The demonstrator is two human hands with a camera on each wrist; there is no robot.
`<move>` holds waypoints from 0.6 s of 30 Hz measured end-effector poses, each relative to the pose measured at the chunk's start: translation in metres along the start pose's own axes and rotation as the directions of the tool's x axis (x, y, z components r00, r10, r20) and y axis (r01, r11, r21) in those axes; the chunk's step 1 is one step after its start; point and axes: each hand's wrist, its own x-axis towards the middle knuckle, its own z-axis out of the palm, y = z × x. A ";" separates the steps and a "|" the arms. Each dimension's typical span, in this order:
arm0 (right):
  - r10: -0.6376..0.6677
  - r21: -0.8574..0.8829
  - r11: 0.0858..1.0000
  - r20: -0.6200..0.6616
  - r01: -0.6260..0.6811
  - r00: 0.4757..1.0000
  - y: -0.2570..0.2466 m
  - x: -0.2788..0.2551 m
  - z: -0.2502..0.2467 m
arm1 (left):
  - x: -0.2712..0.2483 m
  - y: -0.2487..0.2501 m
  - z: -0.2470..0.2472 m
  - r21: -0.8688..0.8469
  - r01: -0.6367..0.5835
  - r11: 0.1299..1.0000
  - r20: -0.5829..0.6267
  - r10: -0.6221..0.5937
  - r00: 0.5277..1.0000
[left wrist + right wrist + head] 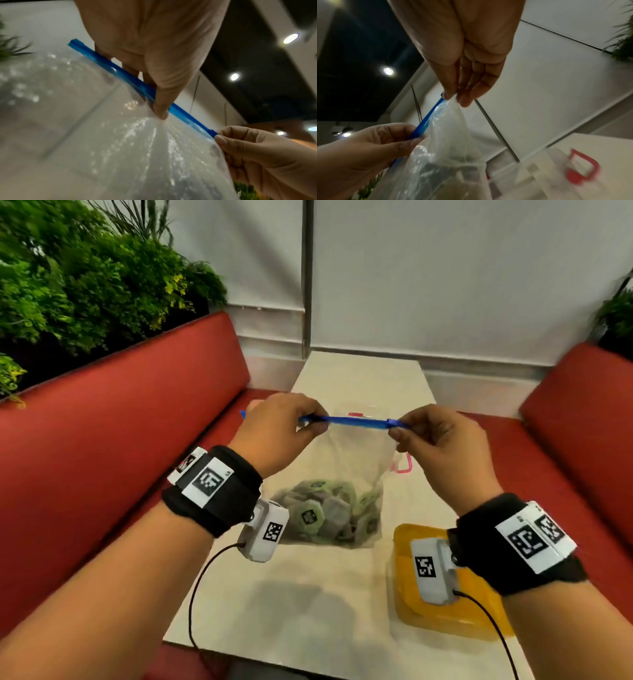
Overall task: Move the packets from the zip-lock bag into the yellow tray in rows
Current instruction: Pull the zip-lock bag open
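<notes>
Two hands are raised over a pale table (342,594), and between them a clear zip-lock bag (346,467) is held up by its blue zip strip (356,421). The strip is pinched near its left end by the left hand (274,433), whose thumb and fingers are seen in the left wrist view to be closed on the plastic from both sides. The right end of the strip is pinched by the right hand (442,440), thumb against fingertips, as is shown in the right wrist view. The strip is seen stretched straight between the two grips. Many small packets (329,515), green and grey, are gathered in the bottom of the bag, which hangs down to the table near its middle; whether the bottom rests on the surface cannot be told. The yellow tray (479,621) is set on the table at the near right, just beside the bag and partly hidden by the right wrist. A pink-edged object (404,467) is seen behind the bag on the right, blurred. Red benches (102,412) are placed on both sides of the table, and green plants (85,275) are seen behind the left one.
</notes>
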 end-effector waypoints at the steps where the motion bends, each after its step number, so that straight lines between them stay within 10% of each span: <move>1: 0.052 0.005 0.999 0.037 -0.052 0.998 0.010 -0.008 0.005 | -0.011 -0.007 0.010 -0.002 0.036 0.999 0.040 -0.035 0.999; 9: 0.311 0.031 0.944 0.256 -0.329 0.915 0.057 -0.053 0.034 | -0.062 -0.020 0.051 0.095 0.182 0.979 0.350 -0.204 0.914; 18: 0.235 -0.098 0.971 0.266 -0.216 0.935 0.052 -0.061 0.034 | -0.069 0.021 0.085 -0.030 0.085 0.996 0.244 -0.075 0.967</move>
